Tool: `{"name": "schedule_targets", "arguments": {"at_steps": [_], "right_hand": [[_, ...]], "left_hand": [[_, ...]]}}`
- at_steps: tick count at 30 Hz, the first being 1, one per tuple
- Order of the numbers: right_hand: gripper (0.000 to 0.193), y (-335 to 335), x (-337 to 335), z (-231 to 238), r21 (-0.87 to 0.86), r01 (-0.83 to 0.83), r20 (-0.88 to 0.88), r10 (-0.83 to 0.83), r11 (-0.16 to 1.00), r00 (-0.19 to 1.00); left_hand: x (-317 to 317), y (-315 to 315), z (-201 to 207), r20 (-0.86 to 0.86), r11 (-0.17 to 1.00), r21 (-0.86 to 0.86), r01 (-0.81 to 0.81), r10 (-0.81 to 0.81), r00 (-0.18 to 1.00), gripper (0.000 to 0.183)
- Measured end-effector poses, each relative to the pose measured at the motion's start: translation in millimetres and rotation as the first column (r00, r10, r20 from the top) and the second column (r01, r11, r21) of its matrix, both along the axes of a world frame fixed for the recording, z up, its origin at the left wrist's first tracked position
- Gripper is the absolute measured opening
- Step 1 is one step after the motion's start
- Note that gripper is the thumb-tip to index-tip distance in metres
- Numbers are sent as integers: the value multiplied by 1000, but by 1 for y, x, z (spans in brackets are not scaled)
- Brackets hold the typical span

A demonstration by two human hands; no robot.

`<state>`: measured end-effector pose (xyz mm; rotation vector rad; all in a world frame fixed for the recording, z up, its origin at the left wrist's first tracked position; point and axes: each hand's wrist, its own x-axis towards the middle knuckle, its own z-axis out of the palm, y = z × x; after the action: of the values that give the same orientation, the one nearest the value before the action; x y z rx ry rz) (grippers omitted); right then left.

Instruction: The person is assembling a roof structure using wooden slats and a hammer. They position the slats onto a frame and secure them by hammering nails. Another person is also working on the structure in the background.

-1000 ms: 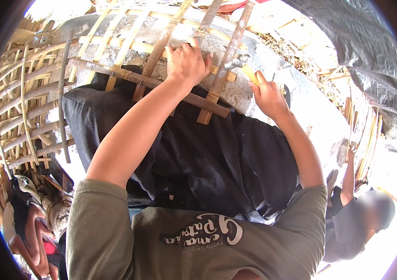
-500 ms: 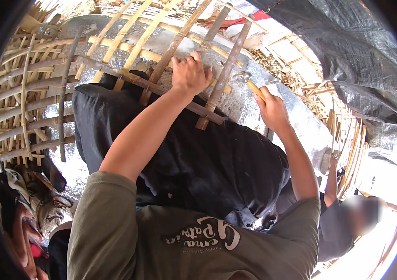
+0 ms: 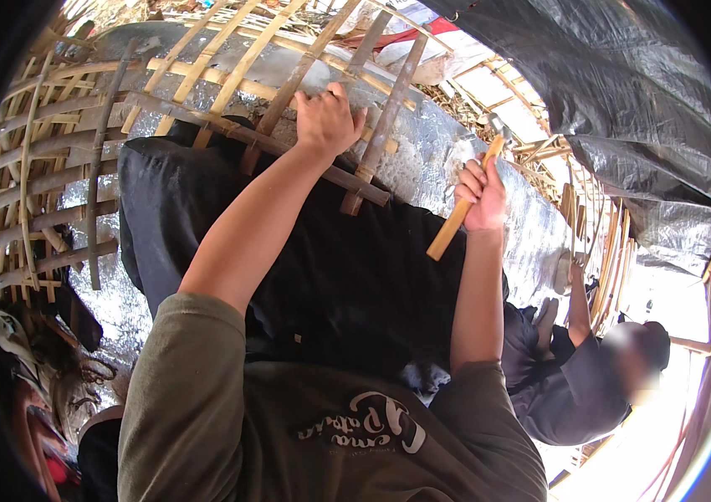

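A lattice of bamboo slats [image 3: 388, 121] rests across my lap, its far part over the grey ground. My left hand [image 3: 324, 124] lies on it between two long slats, fingers curled over a cross slat and thumb held apart. Whether anything small is under those fingers is hidden. In my right hand [image 3: 483, 197] is a hammer [image 3: 446, 237] with a pale wooden handle, gripped around the middle. Its metal head points up and away, raised to the right of the lattice and apart from it.
A woven bamboo panel [image 3: 46, 180] stands at the left. Black plastic sheeting [image 3: 623, 92] hangs at the upper right. Another person [image 3: 577, 393] in dark clothes sits at the right, an arm reaching toward upright bamboo strips [image 3: 611, 268]. Black cloth [image 3: 330, 268] covers my legs.
My right hand has swung the hammer up and away from the lattice, its head now to the right. My left hand stays on the lattice. The view has shifted slightly.
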<state>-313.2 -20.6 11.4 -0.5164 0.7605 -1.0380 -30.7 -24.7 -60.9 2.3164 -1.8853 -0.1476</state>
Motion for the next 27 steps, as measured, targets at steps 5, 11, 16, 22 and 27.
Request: {"name": "schedule_targets", "arguments": {"at_steps": [5, 11, 16, 22, 27], "right_hand": [[26, -17, -20, -29, 268, 149, 178, -201, 952, 963], [27, -19, -27, -49, 481, 233, 171, -351, 845, 920], [24, -16, -20, -46, 484, 259, 202, -395, 836, 896], [27, -14, -16, -38, 461, 287, 207, -416, 840, 886], [27, -15, -18, -42, 494, 280, 235, -437, 823, 868]], "left_hand": [[2, 1, 0, -25, 999, -31, -7, 6, 1000, 74], [-2, 0, 4, 19, 1000, 7, 11, -11, 1000, 75], [1, 1, 4, 22, 1000, 18, 10, -10, 1000, 77], [3, -5, 0, -28, 999, 51, -1, 3, 1000, 78], [3, -9, 8, -27, 987, 159, 17, -12, 1000, 80]]}}
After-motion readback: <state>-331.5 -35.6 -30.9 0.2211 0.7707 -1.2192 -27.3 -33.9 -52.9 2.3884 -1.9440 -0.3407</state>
